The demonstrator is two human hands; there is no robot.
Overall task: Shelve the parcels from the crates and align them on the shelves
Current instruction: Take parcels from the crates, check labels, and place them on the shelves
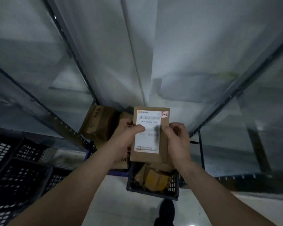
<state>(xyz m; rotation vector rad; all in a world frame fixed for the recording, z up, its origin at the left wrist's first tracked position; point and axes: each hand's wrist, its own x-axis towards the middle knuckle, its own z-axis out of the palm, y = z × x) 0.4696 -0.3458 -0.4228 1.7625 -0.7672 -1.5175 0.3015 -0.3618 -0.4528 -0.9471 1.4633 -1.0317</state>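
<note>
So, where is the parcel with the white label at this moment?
In the head view the parcel is at centre, held up between the left hand and the right hand, above the crate of parcels on the floor.

- just one view here, a wide-angle cam on the person's head, looking forward and steeply down
- it's close in: both forearms run up from the bottom edge to a parcel (151, 134) at frame centre
- shelf uprights (67, 101) bend outward toward the frame's sides, blurry
- floor (114, 198) sits at the bottom
</note>
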